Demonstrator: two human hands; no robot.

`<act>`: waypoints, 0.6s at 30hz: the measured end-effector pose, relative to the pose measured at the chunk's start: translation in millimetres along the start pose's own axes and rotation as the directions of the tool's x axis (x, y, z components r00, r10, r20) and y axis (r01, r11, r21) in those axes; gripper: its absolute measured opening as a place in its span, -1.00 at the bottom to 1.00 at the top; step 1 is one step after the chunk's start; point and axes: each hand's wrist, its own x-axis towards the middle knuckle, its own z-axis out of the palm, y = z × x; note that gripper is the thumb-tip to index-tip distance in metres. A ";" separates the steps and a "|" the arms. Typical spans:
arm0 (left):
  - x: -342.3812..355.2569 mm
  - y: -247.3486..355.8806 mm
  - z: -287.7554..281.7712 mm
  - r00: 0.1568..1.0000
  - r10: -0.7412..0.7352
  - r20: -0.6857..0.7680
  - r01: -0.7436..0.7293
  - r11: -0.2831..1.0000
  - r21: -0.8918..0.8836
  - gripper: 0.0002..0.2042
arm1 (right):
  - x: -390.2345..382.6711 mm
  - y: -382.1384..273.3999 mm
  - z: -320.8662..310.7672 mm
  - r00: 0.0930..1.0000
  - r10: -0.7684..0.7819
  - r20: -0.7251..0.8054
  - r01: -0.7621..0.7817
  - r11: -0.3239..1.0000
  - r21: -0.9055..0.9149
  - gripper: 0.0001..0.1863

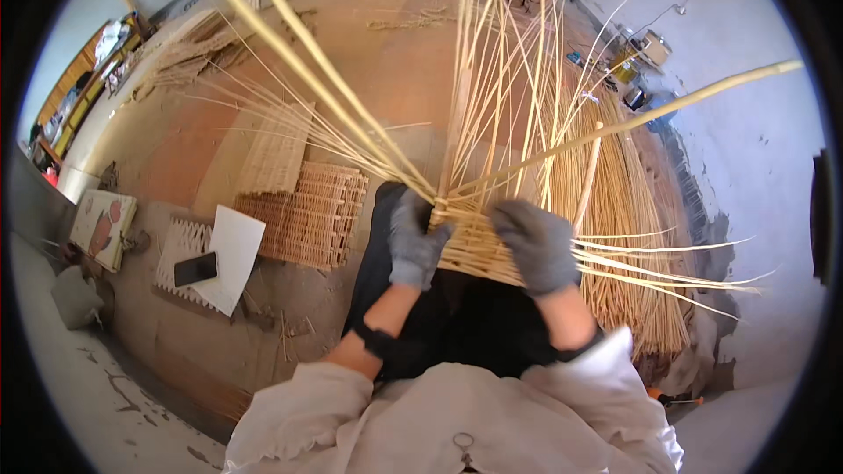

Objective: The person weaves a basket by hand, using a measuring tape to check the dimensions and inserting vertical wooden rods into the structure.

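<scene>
A partly woven wicker panel (479, 250) of pale willow rods lies across my lap, with long loose rods (500, 61) fanning up and away from it. My left hand (414, 241), in a grey glove, is closed on the panel's left corner, where the rods meet in a wrapped joint (441, 208). Over the panel's right part is my right hand (537, 246), also gloved, its fingers curled and slightly blurred; what they hold is hidden. One thick rod (632, 123) slants from the joint toward the upper right. Thin strands (667, 276) stick out beyond my right hand.
A large bundle of willow rods (628, 237) lies on the floor at my right. To the left are finished woven panels (303, 219), a white board (237, 250), a black phone (195, 269) and a printed cushion-like block (104, 226). Farther left lie flat strips (189, 57).
</scene>
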 end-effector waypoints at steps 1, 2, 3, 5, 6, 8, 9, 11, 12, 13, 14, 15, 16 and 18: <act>5.2 -11.5 -0.2 0.976 -0.029 0.214 0.032 0.999 -0.010 -0.58 | 16.5 -22.8 15.8 0.989 -0.151 0.011 0.150 0.988 0.026 -0.78; 9.7 -21.2 3.0 0.943 0.093 0.318 -0.161 0.968 0.193 -0.54 | 32.2 -42.6 33.4 0.947 -0.316 -0.050 0.315 0.948 -0.040 -0.69; 12.2 -28.5 7.7 0.972 0.012 0.233 0.078 0.924 -0.373 -0.54 | 44.2 -56.4 47.4 0.942 -0.325 -0.087 0.319 0.944 -0.084 -0.66; 9.2 -39.1 20.3 0.878 -0.227 0.421 0.431 -0.005 -0.902 -0.54 | 47.3 -71.1 72.3 0.943 -0.329 -0.051 0.314 0.930 -0.193 -0.62; 4.9 -43.3 25.6 0.904 -0.239 0.354 0.341 -0.096 -0.935 -0.54 | 42.6 -74.2 82.1 0.964 -0.265 -0.010 0.253 0.929 -0.270 -0.62; -7.1 -49.2 30.7 0.906 -0.250 0.341 0.333 -0.077 -0.940 -0.52 | 32.4 -78.5 97.9 0.941 -0.330 0.073 0.336 0.890 -0.309 -0.64; -9.3 -52.0 27.0 0.910 -0.247 0.333 0.332 -0.046 -0.942 -0.52 | 27.5 -76.5 100.9 0.922 -0.355 0.156 0.384 0.889 -0.248 -0.65; -13.4 -50.0 15.8 0.908 -0.251 0.335 0.355 0.041 -0.934 -0.51 | 29.1 -93.8 110.1 0.860 -0.376 0.346 0.423 0.904 -0.068 -0.66; -9.1 -49.1 7.4 0.902 -0.247 0.353 0.390 0.118 -0.913 -0.50 | 32.5 -99.3 109.4 0.912 -0.295 0.286 0.338 0.934 -0.114 -0.66; 0.9 -48.8 -3.4 0.888 -0.233 0.395 0.444 0.217 -0.869 -0.49 | 37.6 -100.8 109.5 0.949 -0.263 0.175 0.283 0.954 -0.102 -0.66; 16.0 -48.1 -19.3 0.857 -0.199 0.476 0.516 0.345 -0.784 -0.49 | 41.6 -99.3 108.2 0.972 -0.225 0.073 0.232 0.967 -0.101 -0.67; 37.9 -44.5 -36.7 0.801 -0.153 0.578 0.572 0.477 -0.667 -0.48 | 47.1 -95.3 104.5 0.970 -0.212 0.121 0.221 0.972 -0.075 -0.67; 56.0 -38.4 -49.9 0.739 -0.106 0.665 0.589 0.582 -0.561 -0.47 | 49.7 -92.3 102.0 0.967 -0.203 0.157 0.213 0.976 -0.051 -0.67; 81.1 -31.5 -58.9 0.568 -0.054 0.821 0.606 0.703 -0.373 -0.46 | 35.0 -82.1 101.7 0.960 -0.244 0.137 0.242 0.970 0.030 -0.71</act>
